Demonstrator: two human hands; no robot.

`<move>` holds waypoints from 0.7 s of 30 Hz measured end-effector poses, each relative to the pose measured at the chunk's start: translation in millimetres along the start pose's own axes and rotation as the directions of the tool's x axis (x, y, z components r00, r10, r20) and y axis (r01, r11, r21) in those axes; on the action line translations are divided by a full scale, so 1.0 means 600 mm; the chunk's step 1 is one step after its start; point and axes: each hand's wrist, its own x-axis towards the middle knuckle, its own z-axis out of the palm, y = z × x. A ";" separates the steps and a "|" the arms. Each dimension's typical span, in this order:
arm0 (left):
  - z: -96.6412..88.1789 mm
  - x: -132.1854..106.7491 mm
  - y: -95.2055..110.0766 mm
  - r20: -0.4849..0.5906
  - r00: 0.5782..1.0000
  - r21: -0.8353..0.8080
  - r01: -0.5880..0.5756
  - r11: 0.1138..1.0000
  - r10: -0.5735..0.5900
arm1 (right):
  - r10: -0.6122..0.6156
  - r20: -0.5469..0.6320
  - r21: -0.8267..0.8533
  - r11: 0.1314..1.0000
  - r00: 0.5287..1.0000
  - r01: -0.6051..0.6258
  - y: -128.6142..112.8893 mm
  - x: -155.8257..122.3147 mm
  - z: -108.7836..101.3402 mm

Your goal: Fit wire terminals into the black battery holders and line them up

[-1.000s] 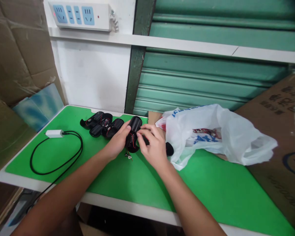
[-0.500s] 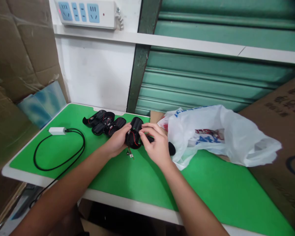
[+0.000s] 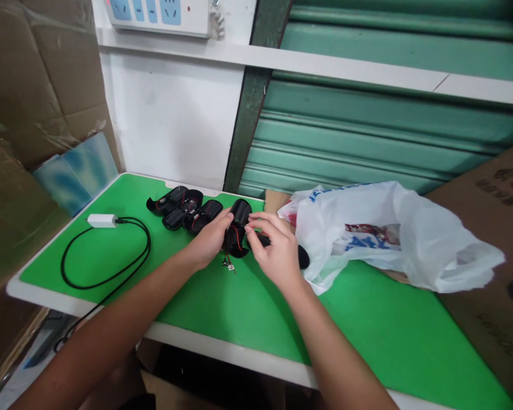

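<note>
Fingers of my left hand point(image 3: 211, 239) are closed round a black plastic housing point(image 3: 240, 212) with red wires along its inside. A small circuit board point(image 3: 231, 266) dangles on thin wires below it. My right hand point(image 3: 276, 245) is at the housing's right side, thumb and forefinger pinched at its edge by the red wire; whatever lies between those fingertips is too small to make out. Several similar black housings point(image 3: 175, 208) with red wires lie left of my left hand. Another black part point(image 3: 303, 257) shows partly behind my right hand.
A white plastic bag point(image 3: 410, 228) with red and blue contents stands on the right of the green table mat point(image 3: 248, 319). On the left lie a white adapter point(image 3: 101, 220) and its looped black cable point(image 3: 149, 245). Cardboard point(image 3: 47, 74) flanks the left side; a shutter point(image 3: 367, 125) is behind.
The camera view has tilted and shifted slightly. The housing is turned a little in my hands, and my pinching right fingers stay at its edge.
</note>
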 end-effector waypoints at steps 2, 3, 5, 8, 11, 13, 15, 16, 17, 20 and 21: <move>-0.002 0.001 -0.003 0.001 1.000 0.026 -0.007 1.000 0.007 | -0.009 -0.002 -0.014 1.000 1.000 0.009 -0.001 0.000 -0.001; -0.003 0.001 -0.004 0.004 1.000 0.037 -0.010 0.999 0.010 | -0.009 -0.005 -0.018 1.000 1.000 0.009 -0.001 0.000 -0.001; -0.004 0.000 -0.007 0.014 1.000 0.059 -0.021 0.998 0.020 | -0.012 -0.006 -0.027 1.000 1.000 0.012 -0.001 -0.001 -0.001; -0.003 -0.003 -0.009 0.025 0.999 0.098 -0.032 0.995 0.030 | -0.025 0.012 -0.039 0.999 1.000 0.025 0.000 -0.001 -0.002; -0.002 -0.004 -0.011 0.032 0.999 0.128 -0.034 0.991 0.030 | -0.029 0.029 -0.038 0.999 0.999 0.030 0.000 -0.001 -0.004; -0.003 -0.004 -0.012 0.034 0.998 0.148 -0.048 0.988 0.044 | -0.024 0.033 -0.037 0.999 0.999 0.026 0.000 -0.001 -0.004; -0.004 -0.003 -0.013 0.030 0.997 0.169 -0.070 0.983 0.066 | -0.017 0.033 -0.029 0.999 0.999 0.018 0.001 -0.002 -0.002; -0.005 -0.003 -0.013 0.024 0.997 0.177 -0.079 0.981 0.076 | -0.015 0.029 -0.019 1.000 0.999 0.016 0.001 -0.002 -0.001; -0.005 -0.002 -0.014 0.018 0.996 0.185 -0.085 0.979 0.083 | -0.014 0.023 -0.004 1.000 1.000 0.014 0.002 -0.003 0.000; -0.005 -0.002 -0.015 0.006 0.995 0.188 -0.094 0.978 0.095 | -0.009 -0.006 0.045 0.999 1.000 0.009 0.004 -0.005 0.006; -0.004 -0.001 -0.016 0.002 0.995 0.181 -0.097 0.979 0.098 | -0.003 -0.015 0.056 0.998 1.000 0.004 0.004 -0.005 0.007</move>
